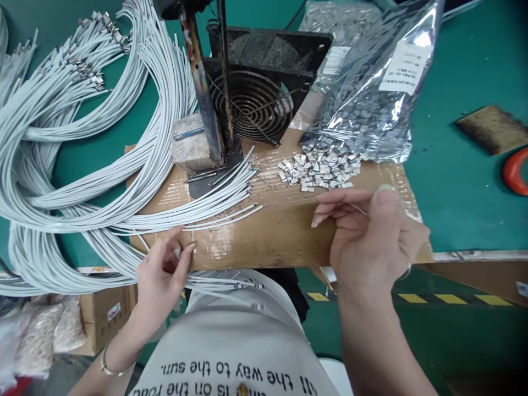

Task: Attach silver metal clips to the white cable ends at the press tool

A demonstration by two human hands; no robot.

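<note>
My left hand [165,267] is at the front edge of the cardboard, thumb and forefinger apart, its forefinger by the near wires of a bundle of white wires [198,212]. The wires' cut ends point right, and nothing shows between my fingers. My right hand [371,236] is raised over the right side of the cardboard, thumb pressed towards the forefinger on a thin needle-like tool [358,209]; most of it is hidden. Just beyond those fingertips lies a pile of small metal terminals [322,168].
A rusty metal stand [202,93] rises from the cardboard [247,247], with a black fan [256,104] behind it. A silver bag [371,93] of terminals lies at the back right. Large white wire coils [25,165] fill the left. A brown pad [493,129] and red handle [515,171] lie right.
</note>
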